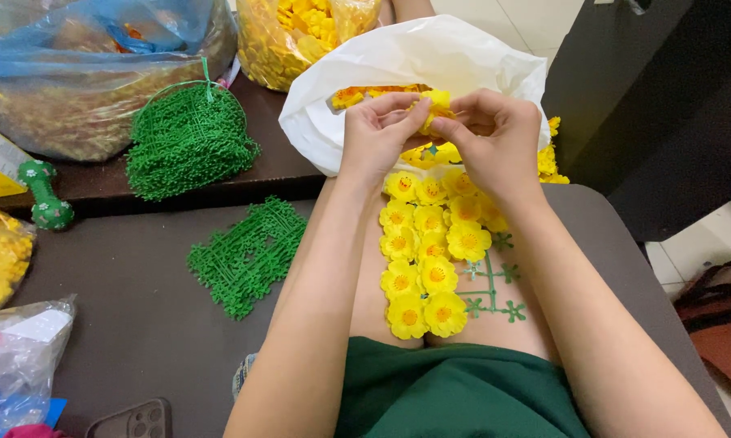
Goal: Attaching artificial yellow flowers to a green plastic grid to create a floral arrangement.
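Both pinching one yellow flower (437,105): left hand (377,130) and right hand (495,134), fingertips meeting. Directly above green grid (487,280), half filled.

Flower mat (430,259) lies on the lap, bag (414,61) behind, grid stack (248,255) left.

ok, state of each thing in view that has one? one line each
left hand: pinching the yellow flower
right hand: pinching the same flower
green grid: lying on the lap, mostly filled with flowers, a few studs bare
white bag: open, flowers inside
loose green grids: flat on the table, bare
bundled green grids: tied in a stack
phone: face down
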